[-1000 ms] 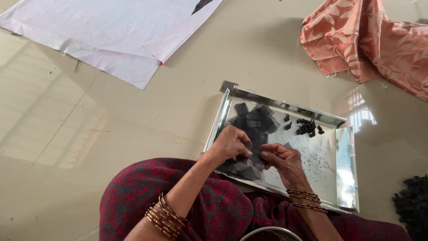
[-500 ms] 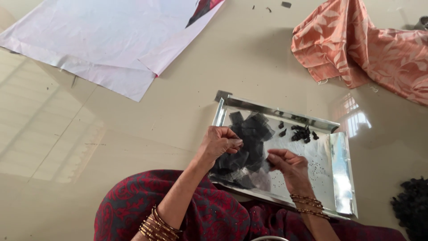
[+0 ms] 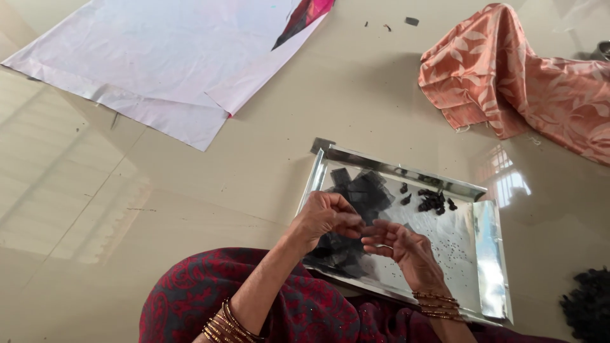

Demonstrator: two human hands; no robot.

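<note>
A person sits on a pale glossy floor (image 3: 190, 190) with a steel tray (image 3: 489, 254) before the knees. Both hands work over the tray's near-left part. The left hand (image 3: 324, 219) is curled, fingertips drawn together toward the thumb; it appears to pinch something small and dark, though what exactly cannot be made out. The right hand (image 3: 403, 244) sits just beside it, fingers loosely bent and partly spread, palm turned up; whether it grips anything cannot be told. The fingertips of the two hands nearly meet.

Under and beyond the hands lies a pile of dark, translucent squares (image 3: 365, 194), covering the tray's left half. A small heap of black bits (image 3: 433, 201) lies near the tray's far edge, apart from the squares. Tiny dark specks (image 3: 454, 251) are scattered over the right half.

Bangles (image 3: 222, 327) ring the left forearm. A white sheet (image 3: 159, 57) lies on the floor well off to the far left; peach patterned cloth (image 3: 508, 70) lies at far right.
</note>
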